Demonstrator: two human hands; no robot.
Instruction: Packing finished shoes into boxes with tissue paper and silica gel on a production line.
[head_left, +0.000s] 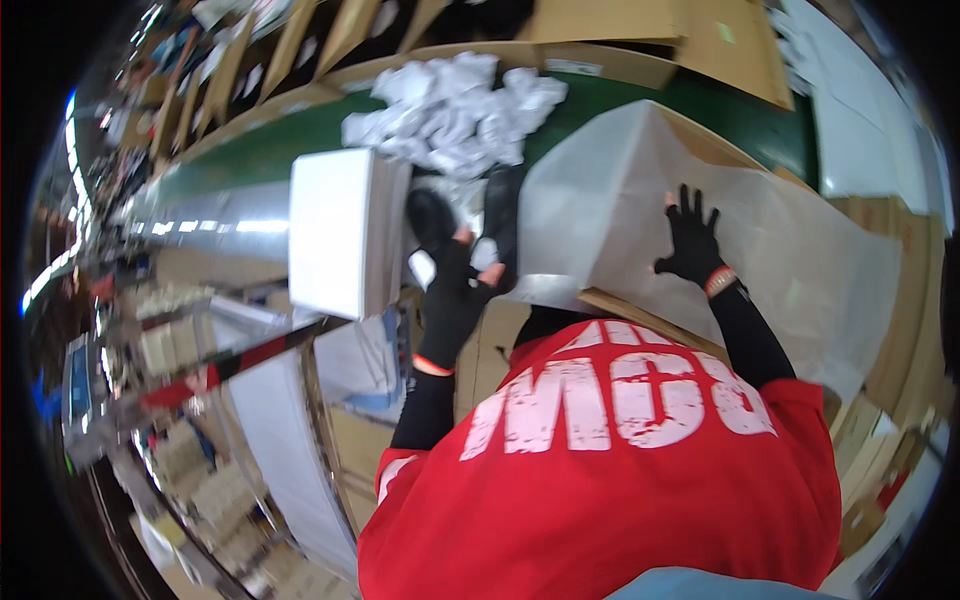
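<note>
Right hand (692, 240) held over translucent sheet (620, 215), fingers splayed; left hand (452, 312) extended beside black shoe (430, 213), finger closure cannot be told.

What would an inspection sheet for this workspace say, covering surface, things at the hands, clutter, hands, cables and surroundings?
Surface: dark green flat worktop, partly covered.
Things: two black, elongated shoe-like items; white rectangular stack left of them; large translucent whitish sheet on the right.
Clutter: heap of crumpled white paper behind the shoe-like items.
Hands: left hand, black-gloved, at the shoe-like items, grip unclear; right hand, black-gloved, fingers spread over the sheet.
Cables: nothing seen.
Surroundings: brown cardboard boxes along the far side.
</note>
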